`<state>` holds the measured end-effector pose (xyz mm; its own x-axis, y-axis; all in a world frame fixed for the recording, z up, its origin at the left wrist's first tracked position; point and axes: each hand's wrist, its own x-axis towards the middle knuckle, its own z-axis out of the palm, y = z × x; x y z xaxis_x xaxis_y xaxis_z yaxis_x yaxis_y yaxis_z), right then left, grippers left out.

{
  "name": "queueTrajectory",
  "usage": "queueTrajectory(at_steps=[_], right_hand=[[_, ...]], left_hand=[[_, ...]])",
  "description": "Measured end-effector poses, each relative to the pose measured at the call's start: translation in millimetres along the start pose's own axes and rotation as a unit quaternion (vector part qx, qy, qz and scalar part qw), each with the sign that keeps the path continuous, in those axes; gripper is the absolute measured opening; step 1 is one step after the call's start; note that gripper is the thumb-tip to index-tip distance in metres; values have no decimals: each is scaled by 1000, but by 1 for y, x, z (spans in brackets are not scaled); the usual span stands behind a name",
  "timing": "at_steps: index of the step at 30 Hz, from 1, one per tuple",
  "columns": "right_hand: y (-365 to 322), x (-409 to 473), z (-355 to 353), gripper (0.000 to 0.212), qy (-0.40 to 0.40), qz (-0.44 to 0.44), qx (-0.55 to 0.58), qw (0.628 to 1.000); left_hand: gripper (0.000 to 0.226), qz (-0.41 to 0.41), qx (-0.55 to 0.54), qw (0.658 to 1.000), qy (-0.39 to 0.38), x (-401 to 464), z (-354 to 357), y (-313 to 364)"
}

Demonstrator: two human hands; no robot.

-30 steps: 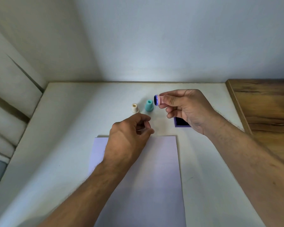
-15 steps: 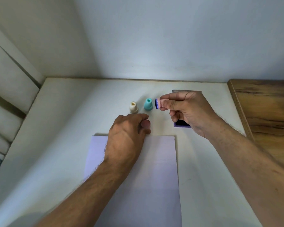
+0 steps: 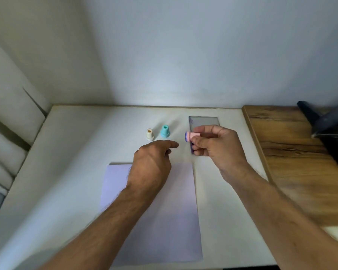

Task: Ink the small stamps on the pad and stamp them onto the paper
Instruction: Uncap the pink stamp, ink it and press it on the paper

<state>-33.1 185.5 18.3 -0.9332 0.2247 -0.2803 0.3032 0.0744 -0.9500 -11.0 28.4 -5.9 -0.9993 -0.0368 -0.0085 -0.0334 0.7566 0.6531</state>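
White laminate forms the work table [image 3: 70, 172], which carries everything the task needs inside easy reach of both arms. Butted against its right edge is a wood-grain desk [image 3: 293, 152] with a dark stand [image 3: 328, 129] on it; neither seems to play a part in the work.

Nearest the person lies the pale lilac sheet of paper [image 3: 180, 221], square to the table edge and, as far as can be seen, unmarked, so stamping has probably not begun. Its position directly in front puts the printing area under the hands.

Beyond the paper's far right corner sits the ink pad [image 3: 203, 121], lid open, mostly hidden behind the right hand. Purple smears show on the part in view.

Left hand [image 3: 150, 166]: hovering over the top edge of the paper, fingers loosely curled, forefinger extended toward the stamps, grasping nothing.

Right hand [image 3: 219, 151]: pinching the pink stamp [image 3: 191, 136] between thumb and fingers, held sideways just above the pad, its purple-inked face turned left. This attitude likely permits inspection of the ink coverage.

Teal stamp [image 3: 165, 131] and cream stamp [image 3: 149, 134] stand upright side by side, faces down, left of the pad, awaiting their turn.
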Motion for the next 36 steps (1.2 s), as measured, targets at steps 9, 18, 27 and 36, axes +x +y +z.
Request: queueTrajectory(at_steps=[9, 18, 27, 36], right_hand=[[18, 16, -15, 35, 80, -163, -318, 930], [23, 27, -4, 20, 61, -186, -382, 903], [7, 27, 1, 15, 3, -132, -473, 871], [6, 35, -4, 15, -1, -74, -391, 917]], left_hand=[[74, 56, 43, 994, -88, -6, 7, 5], [73, 66, 58, 993, -75, -1, 15, -7], [68, 65, 57, 995, -46, 1, 17, -12], [70, 56, 30, 997, -39, 3, 14, -18]])
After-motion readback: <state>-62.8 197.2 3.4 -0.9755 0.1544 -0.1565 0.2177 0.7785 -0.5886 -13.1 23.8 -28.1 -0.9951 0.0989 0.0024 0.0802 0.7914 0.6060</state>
